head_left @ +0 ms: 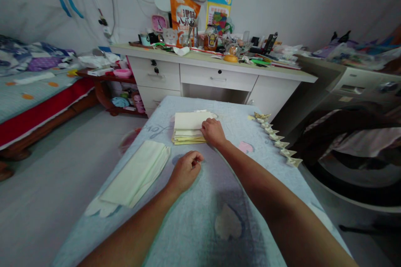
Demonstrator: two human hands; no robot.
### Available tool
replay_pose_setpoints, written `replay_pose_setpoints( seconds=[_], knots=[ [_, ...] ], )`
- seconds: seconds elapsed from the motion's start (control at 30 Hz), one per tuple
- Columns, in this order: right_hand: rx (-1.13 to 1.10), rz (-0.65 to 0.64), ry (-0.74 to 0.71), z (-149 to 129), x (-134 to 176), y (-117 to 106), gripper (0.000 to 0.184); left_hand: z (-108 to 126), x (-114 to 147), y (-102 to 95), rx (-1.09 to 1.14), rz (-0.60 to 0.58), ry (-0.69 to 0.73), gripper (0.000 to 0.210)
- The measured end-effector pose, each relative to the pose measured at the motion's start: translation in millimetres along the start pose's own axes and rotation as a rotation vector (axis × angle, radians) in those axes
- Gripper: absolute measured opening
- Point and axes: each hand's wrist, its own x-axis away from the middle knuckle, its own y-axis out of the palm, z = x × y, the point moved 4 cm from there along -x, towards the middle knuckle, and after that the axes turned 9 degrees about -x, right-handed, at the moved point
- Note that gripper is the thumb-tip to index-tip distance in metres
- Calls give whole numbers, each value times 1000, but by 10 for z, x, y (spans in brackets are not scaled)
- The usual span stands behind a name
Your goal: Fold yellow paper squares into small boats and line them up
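My right hand [213,132] is at the right edge of a stack of cream and yellow paper [189,127] on the cloth-covered table. Its fingers are closed on a sheet there, and the fingertips are partly hidden. Nearer to me, below the stack, my left hand [187,171] rests with curled, closed fingers and nothing visible in them. To its left lies a pile of folded pale paper [138,173], slanted along the table's left side. A row of several small folded paper pieces [280,138] runs along the right edge, with a patterned one at the far end.
The table's pale blue cloth [200,238] bears heart prints. Behind it stands a white desk [216,79] crowded with jars, an orange bag [183,16] and a pink clock [158,23]. A washing machine [351,87] is close on the right, a bed [40,87] on the left.
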Motion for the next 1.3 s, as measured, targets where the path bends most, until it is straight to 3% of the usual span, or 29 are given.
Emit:
replay_pose_setpoints(
  seconds=[0.2, 0.4, 0.73, 1.07, 1.3],
  knots=[
    [-11, 25, 1, -46, 47, 1, 21, 0, 8, 5, 13, -12, 0, 17],
    [-41, 62, -170, -128, 215, -45, 18, 22, 18, 26, 24, -27, 1, 15],
    [58, 50, -215, -180, 207, 76, 22, 24, 8, 13, 43, -31, 0, 12],
    [6, 109, -143, -200, 204, 83, 25, 22, 19, 32, 64, -23, 5, 12],
    [-56, 28, -132, -179, 263, 30, 26, 20, 5, 0, 45, 6, -6, 13]
  ],
)
